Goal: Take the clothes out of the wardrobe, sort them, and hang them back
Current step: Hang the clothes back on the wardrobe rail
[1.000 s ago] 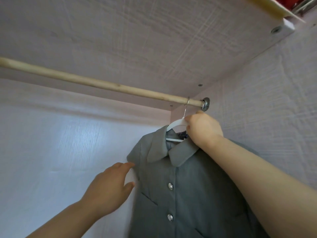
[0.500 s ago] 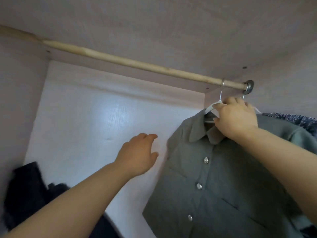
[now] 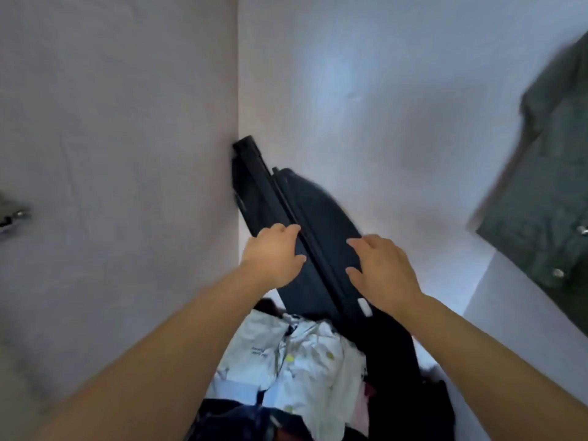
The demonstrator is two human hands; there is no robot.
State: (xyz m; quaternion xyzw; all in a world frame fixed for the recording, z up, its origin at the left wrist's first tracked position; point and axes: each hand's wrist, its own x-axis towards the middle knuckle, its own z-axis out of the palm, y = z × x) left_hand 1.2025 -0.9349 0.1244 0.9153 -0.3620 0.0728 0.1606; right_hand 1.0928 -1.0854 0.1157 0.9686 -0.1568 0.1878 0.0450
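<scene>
The wardrobe (image 3: pixel 111 122) fills the view: pale, faintly grained side and back panels meeting in a corner seam at 12 o'clock. At 3 o'clock a grey-green shirt (image 3: pixel 547 192) hangs, a matte woven cloth with small shiny buttons, blurred at its edge. Leaning into the corner, running from 12 o'clock down toward 5 o'clock, is a long black garment (image 3: pixel 305 218), smooth and dark, with straight ridges along it that may be a folded waistband or a clip hanger; the blur leaves that unsure. A small white tag shows near its lower part. At 6 o'clock lies a crumpled heap of clothes (image 3: pixel 296 361), soft white cotton with small yellow dots, over darker and pinkish pieces.

Both hands rest on the black garment at the centre. The left hand (image 3: pixel 273 259) lies at 11 o'clock of the right, fingers curled over the ridge, touching but not yet closed round it. The right hand (image 3: pixel 385 272) has fingers spread and flat on the cloth, its grip apart.

The step in hand looks like lifting this piece out. It would go best with both hands closing on the stiff ridge, not the slack cloth, then drawing it up and away from the corner so the hanging tail clears the heap below.
</scene>
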